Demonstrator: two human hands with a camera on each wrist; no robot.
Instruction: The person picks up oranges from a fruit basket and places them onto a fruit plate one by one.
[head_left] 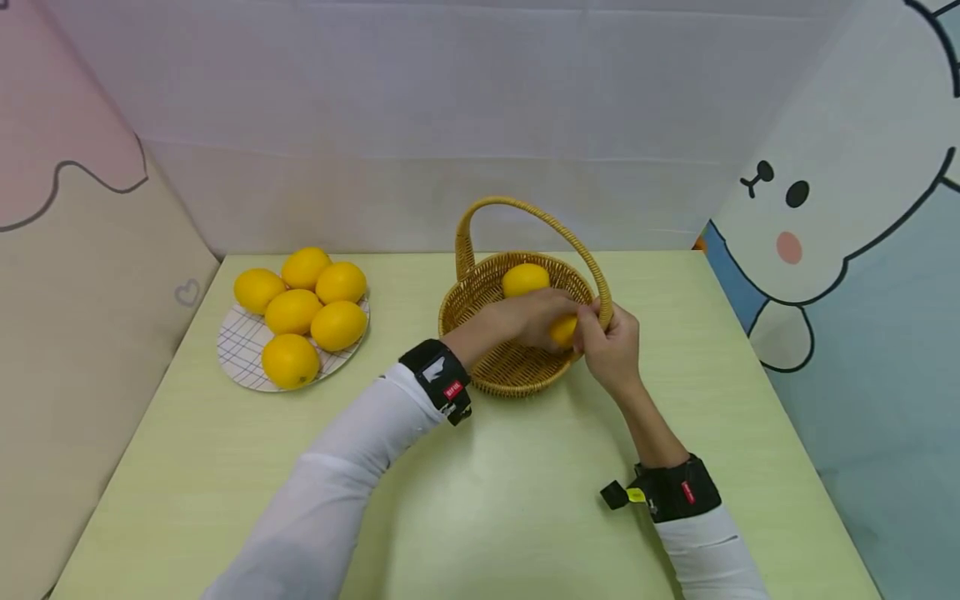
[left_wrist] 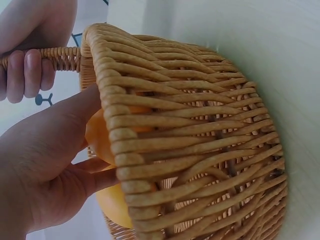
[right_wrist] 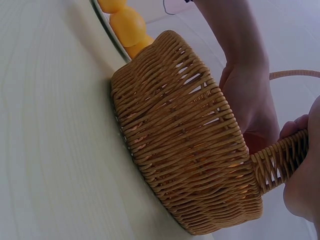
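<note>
A woven wicker basket (head_left: pixel 517 385) with a tall arched handle (head_left: pixel 551 221) stands on the table. My left hand (head_left: pixel 534 318) reaches over the near rim into it and holds a lemon (head_left: pixel 564 332) by the right inner side. In the left wrist view, thumb and fingers lie around that lemon (left_wrist: pixel 99 137), just inside the rim. A second lemon (head_left: pixel 525 279) rests in the basket behind my left hand. My right hand (head_left: pixel 611 350) grips the handle's right foot near the rim; in the right wrist view its fingers wrap the handle (right_wrist: pixel 280 160).
To the left, a plate (head_left: pixel 243 354) with a crossed-line pattern carries several lemons (head_left: pixel 292 312). A pale wall (head_left: pixel 420 125) rises directly behind the table (head_left: pixel 525 500), with printed side panels left and right.
</note>
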